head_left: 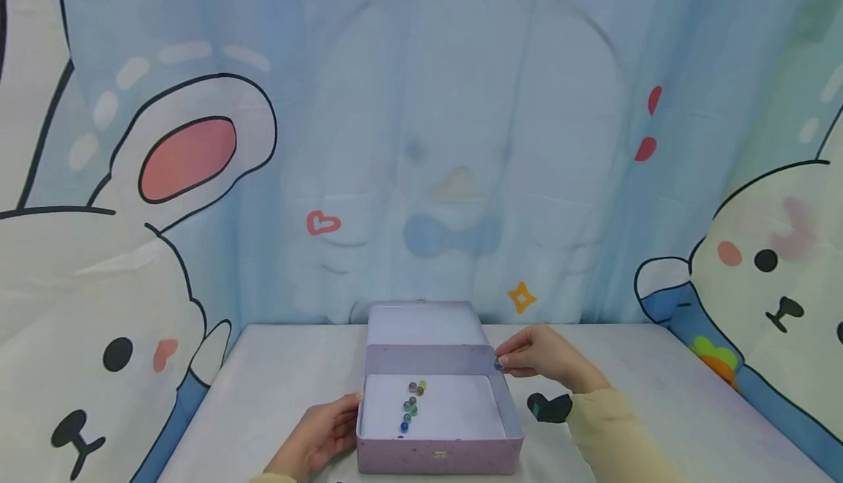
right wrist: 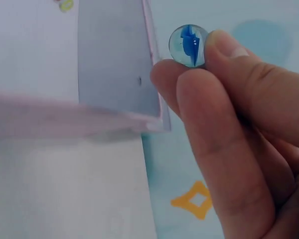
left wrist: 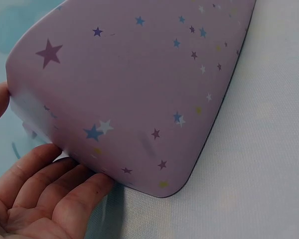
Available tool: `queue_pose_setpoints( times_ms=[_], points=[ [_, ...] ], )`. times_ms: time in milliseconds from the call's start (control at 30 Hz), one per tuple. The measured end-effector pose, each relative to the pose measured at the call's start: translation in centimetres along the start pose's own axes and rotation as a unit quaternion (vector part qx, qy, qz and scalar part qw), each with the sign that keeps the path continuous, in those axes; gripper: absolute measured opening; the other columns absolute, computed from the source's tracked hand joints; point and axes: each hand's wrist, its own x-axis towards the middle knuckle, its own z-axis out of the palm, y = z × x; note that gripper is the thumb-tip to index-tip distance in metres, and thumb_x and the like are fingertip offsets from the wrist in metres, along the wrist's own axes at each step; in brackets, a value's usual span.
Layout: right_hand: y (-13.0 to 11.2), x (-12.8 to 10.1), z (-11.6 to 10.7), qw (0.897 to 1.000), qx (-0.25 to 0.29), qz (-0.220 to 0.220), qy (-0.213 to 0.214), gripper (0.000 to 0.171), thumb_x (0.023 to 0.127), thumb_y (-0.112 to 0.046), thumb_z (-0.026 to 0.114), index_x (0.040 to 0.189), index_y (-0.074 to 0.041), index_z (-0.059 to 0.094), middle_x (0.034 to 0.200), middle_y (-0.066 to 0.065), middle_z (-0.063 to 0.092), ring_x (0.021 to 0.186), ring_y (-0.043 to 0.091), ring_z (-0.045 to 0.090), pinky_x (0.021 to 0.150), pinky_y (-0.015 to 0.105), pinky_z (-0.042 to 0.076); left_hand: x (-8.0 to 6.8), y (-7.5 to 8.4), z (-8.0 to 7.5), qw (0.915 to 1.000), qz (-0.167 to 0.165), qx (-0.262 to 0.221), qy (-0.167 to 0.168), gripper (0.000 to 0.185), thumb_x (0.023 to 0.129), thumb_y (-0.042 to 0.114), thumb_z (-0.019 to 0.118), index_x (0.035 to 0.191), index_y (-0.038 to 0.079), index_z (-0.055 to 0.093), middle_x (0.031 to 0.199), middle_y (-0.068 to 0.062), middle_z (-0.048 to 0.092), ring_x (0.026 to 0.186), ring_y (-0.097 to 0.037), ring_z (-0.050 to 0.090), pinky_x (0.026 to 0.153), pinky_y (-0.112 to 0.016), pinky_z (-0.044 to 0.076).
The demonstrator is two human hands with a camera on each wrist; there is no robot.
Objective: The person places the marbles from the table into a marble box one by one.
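The right hand [head_left: 540, 358] hovers at the far right corner of the open lilac cardboard box with small coloured stars [head_left: 440, 454], its grip closed in a pinch: thumb and fingertips [right wrist: 224, 99] curl round a clear glass marble with a blue swirl inside [right wrist: 188, 45]. In the right wrist view the marble sits just outside the box's right wall, level with its upper edge, not touching the wall. The box stands on the pale grey tabletop [head_left: 283, 380] with its hinged lid [head_left: 424, 324] tilted back toward the curtain. Inside, on the white floor of the box, a loose row of small glass marbles in green, blue and reddish tones [head_left: 411, 406] lies left of centre.

The left hand [head_left: 323, 432] rests against the box's left side near the front corner. In the left wrist view its fingers [left wrist: 65, 189] are relaxed and nearly straight, touching the lower edge of the starred wall, with the thumb against the upper edge, so this grip is loose and open rather than clenched.

A black heart shape [head_left: 549, 407] lies on the tabletop just right of the box, beside the yellow sleeve [head_left: 612, 432] of the right arm. Behind hangs a pale blue cartoon rabbit curtain [head_left: 461, 139]
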Motion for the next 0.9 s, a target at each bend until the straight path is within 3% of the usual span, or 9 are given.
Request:
queue_pose_setpoints(
  times_ms=[233,467,667,900],
  points=[
    [-1.7,2.4,3.5,0.999,-0.044,-0.010,-0.013,0.013,0.086,-0.001,0.078,0.097,0.006,0.077,0.086,0.012,0.078,0.073,0.015,0.073,0.069,0.033,0.065,0.1,0.4,-0.2,1.0000,0.004,0.003,0.006,0.072,0.098,0.032,0.067,0.141,-0.020,0.044,0.142,-0.033,0.056,0.134,-0.043,0.057,0.109,-0.051,0.052],
    [-2.0,3.5,6.7,0.996,-0.079,0.044,0.014,0.007,0.081,0.006,0.080,0.084,0.001,0.076,0.076,0.007,0.074,0.067,0.015,0.070,0.064,0.031,0.064,0.0,-0.1,-0.1,0.9998,0.012,-0.007,-0.016,0.073,0.098,0.030,0.067,0.141,-0.022,0.042,0.143,-0.035,0.054,0.136,-0.044,0.054,0.110,-0.052,0.050],
    [-2.0,3.5,7.2,0.993,-0.104,0.057,0.021,0.008,0.082,0.007,0.078,0.083,0.001,0.074,0.077,0.006,0.072,0.067,0.015,0.070,0.064,0.031,0.064,-0.1,-0.4,0.2,0.9993,0.015,-0.008,-0.035,0.072,0.099,0.031,0.066,0.142,-0.021,0.042,0.146,-0.035,0.050,0.139,-0.046,0.050,0.111,-0.053,0.049],
    [-1.8,3.7,7.0,0.992,-0.106,0.066,0.026,0.008,0.083,0.007,0.078,0.085,0.001,0.075,0.077,0.007,0.071,0.066,0.015,0.069,0.064,0.030,0.063,0.0,-0.1,0.3,0.9995,0.012,-0.006,-0.027,0.072,0.098,0.031,0.066,0.141,-0.022,0.042,0.143,-0.034,0.054,0.136,-0.043,0.054,0.110,-0.051,0.051]
  ],
)
